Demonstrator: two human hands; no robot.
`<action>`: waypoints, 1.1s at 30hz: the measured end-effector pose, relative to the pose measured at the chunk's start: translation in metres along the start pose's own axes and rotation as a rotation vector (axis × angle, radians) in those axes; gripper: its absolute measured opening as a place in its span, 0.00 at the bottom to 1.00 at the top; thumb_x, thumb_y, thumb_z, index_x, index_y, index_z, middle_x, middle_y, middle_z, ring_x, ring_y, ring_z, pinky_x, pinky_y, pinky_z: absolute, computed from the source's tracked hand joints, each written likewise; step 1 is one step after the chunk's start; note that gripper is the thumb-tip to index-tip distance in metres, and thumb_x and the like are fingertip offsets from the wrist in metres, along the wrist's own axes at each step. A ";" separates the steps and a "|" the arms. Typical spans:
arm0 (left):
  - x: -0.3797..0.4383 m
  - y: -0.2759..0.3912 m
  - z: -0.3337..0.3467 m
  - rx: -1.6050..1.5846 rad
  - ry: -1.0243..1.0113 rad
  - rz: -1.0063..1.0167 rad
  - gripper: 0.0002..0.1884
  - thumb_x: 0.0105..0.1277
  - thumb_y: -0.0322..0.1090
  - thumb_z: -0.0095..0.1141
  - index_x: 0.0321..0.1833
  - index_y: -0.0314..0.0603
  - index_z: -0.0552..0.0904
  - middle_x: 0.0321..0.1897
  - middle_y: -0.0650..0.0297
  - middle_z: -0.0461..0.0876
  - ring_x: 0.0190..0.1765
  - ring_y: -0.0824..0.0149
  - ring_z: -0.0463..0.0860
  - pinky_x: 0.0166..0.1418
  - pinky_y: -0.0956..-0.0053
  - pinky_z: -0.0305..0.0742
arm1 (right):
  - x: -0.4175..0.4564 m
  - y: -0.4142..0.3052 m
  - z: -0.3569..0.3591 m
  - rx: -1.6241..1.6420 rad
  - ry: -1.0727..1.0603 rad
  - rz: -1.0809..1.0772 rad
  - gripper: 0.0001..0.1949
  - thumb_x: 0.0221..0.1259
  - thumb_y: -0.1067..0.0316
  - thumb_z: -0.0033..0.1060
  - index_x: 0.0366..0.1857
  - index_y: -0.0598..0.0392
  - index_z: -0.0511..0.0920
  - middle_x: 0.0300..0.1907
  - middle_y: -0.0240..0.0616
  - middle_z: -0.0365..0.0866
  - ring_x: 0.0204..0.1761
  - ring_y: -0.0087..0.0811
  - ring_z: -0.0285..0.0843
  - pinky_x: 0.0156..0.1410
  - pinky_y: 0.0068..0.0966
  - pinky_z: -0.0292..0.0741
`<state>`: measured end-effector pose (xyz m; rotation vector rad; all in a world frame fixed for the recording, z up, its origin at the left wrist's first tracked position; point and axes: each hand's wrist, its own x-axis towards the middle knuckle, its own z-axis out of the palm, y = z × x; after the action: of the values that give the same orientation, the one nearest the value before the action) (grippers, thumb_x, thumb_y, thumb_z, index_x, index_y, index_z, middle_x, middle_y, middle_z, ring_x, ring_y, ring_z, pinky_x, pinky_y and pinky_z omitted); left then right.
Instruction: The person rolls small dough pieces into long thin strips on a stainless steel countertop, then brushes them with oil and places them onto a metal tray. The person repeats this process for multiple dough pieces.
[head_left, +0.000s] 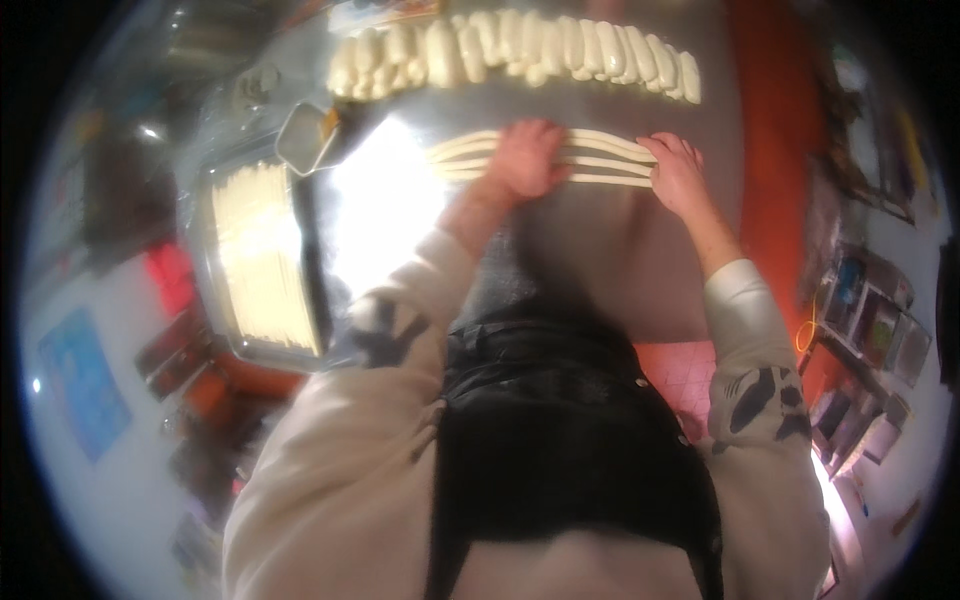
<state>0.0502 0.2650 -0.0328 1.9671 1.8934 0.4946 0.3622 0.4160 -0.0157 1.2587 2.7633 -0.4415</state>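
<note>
Several long, pale dough strands (611, 161) stretch side by side across the metal worktop (600, 247). Over their middle lies my left hand (529, 157), its fingers curled down around them; the fingertips are hidden from above. My right hand (679, 172) grips the strands at their right end. Between the two hands the strands run slightly apart from one another. Past my left hand they continue leftward until glare on the metal washes them out.
Thick dough pieces (525, 49) lie in a long row at the back. At left, a tray (247, 352) holds many thin pale strands (262, 255). A small square container (304, 139) stands at the tray's far corner. An orange-red edge (772, 187) borders the worktop on the right.
</note>
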 end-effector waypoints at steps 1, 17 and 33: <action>0.005 0.018 0.004 0.030 0.017 0.016 0.38 0.72 0.55 0.79 0.82 0.53 0.83 0.75 0.55 0.83 0.77 0.43 0.81 0.81 0.40 0.75 | -0.002 -0.013 0.001 0.053 0.012 -0.033 0.34 0.71 0.68 0.74 0.83 0.41 0.84 0.81 0.39 0.82 0.83 0.46 0.77 0.93 0.53 0.66; -0.088 -0.086 -0.075 0.249 -0.078 -0.072 0.35 0.71 0.49 0.80 0.81 0.61 0.82 0.72 0.62 0.85 0.77 0.47 0.83 0.83 0.42 0.76 | -0.024 -0.018 -0.027 0.050 -0.080 -0.035 0.35 0.73 0.54 0.83 0.84 0.40 0.82 0.83 0.37 0.79 0.87 0.50 0.73 0.93 0.55 0.66; -0.115 -0.089 -0.056 -0.118 0.148 -0.182 0.14 0.76 0.32 0.65 0.60 0.44 0.94 0.57 0.55 0.94 0.63 0.45 0.89 0.72 0.48 0.82 | -0.043 0.039 0.018 0.520 0.010 0.535 0.40 0.68 0.74 0.77 0.87 0.51 0.76 0.73 0.50 0.92 0.76 0.51 0.90 0.84 0.43 0.84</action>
<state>-0.0592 0.1547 -0.0281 1.7064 2.0578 0.6978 0.4190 0.4036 -0.0344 2.0169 2.2358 -1.1287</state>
